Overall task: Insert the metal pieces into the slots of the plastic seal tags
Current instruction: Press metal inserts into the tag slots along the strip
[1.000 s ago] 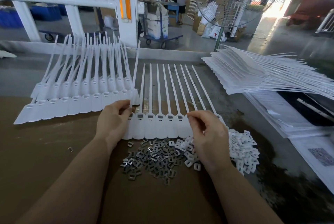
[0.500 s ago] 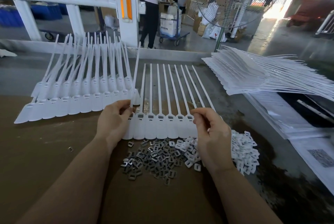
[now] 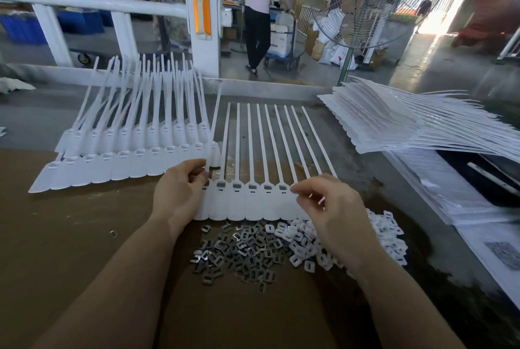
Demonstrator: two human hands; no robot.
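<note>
1. Left hand point(image 3: 180, 193) is pinching the seal tag strip point(image 3: 247, 202) flat on the counter point(image 3: 70, 236).
2. Right hand point(image 3: 334, 208), grip pressed together at the next slot; contents indiscernible.
3. Metal pieces point(image 3: 239, 255) are lying just below; seat each squarely.

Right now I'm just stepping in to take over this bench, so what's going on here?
A person is fitting metal pieces into a joined row of white seal tags on the brown table. The left hand holds the row's left end, fingers round a strap. The right hand works at the right end, fingertips pinched; whatever it holds is too small to see. Several slots already show metal. White caps lie beside the metal pile.
</note>
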